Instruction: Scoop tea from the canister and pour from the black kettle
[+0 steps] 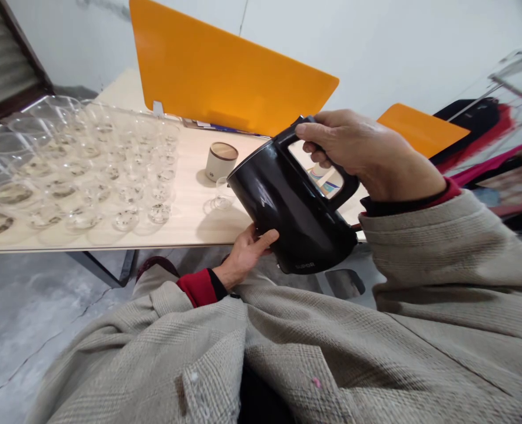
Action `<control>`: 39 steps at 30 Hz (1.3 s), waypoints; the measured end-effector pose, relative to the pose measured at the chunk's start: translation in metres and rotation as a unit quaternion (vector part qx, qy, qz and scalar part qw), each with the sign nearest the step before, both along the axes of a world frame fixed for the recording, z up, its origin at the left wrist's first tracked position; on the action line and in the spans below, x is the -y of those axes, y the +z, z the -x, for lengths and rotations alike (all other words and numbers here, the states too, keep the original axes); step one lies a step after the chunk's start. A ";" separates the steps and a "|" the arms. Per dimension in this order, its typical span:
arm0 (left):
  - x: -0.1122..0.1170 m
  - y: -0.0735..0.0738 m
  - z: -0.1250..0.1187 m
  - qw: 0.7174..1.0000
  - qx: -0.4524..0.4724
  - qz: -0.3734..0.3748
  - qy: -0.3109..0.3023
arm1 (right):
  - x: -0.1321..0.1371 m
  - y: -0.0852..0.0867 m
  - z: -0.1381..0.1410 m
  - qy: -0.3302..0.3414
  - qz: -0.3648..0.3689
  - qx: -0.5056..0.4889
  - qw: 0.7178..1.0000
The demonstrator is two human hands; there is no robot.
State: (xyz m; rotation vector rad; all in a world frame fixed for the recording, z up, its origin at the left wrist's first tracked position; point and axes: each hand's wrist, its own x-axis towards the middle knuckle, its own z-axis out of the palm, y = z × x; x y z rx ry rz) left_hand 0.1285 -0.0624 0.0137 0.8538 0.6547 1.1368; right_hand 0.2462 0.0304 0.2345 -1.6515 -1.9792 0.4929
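Note:
A black electric kettle (296, 206) is tilted to the left above the table's front edge. My right hand (353, 141) is closed around its handle, near the top. Against the kettle's lower left side rests my left hand (250, 250), its thumb on the near surface and its other fingers mostly hidden behind the body. Just left of the kettle's spout stands a small clear glass (222, 200) on the table. Behind that glass is a light canister (220, 162) with a wooden lid. Whether liquid leaves the spout, I cannot tell.
Several clear glasses (79, 171) crowd the left of the light wooden table (185, 229). An orange divider panel (234, 70) rises along the back, with another orange panel (420, 129) farther right. Clothes (477, 138) hang on a rack at the right.

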 end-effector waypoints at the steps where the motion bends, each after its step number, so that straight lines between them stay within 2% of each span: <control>1: 0.000 0.000 0.000 1.000 0.002 -0.001 -0.001 | 0.000 0.000 0.001 -0.009 -0.002 0.018 1.000; 3: -0.001 0.001 0.001 1.000 0.007 -0.002 -0.003 | 0.001 0.001 0.003 -0.026 -0.002 0.045 0.999; 10: -0.001 0.001 0.000 1.000 0.011 0.012 -0.003 | 0.003 0.001 0.006 -0.029 0.001 0.020 0.999; 13: -0.001 0.001 -0.001 1.000 0.011 0.012 -0.002 | 0.003 0.004 0.008 -0.017 0.016 0.044 0.999; 18: 0.000 0.001 -0.003 1.000 0.026 0.007 -0.005 | 0.009 0.013 0.020 -0.050 0.015 0.094 0.994; 27: -0.001 0.003 -0.003 1.000 0.025 0.008 0.005 | 0.016 0.017 0.026 -0.057 0.012 0.101 0.993; 32: -0.001 0.001 -0.004 1.000 0.016 0.005 0.007 | 0.013 0.011 0.018 -0.066 0.018 0.065 0.996; 35: -0.002 0.001 -0.004 1.000 0.000 0.003 0.018 | 0.012 0.003 0.006 -0.043 -0.001 -0.011 0.999; 39: -0.006 0.005 -0.004 0.999 -0.018 -0.024 0.036 | 0.022 -0.004 -0.017 -0.034 -0.044 -0.126 0.990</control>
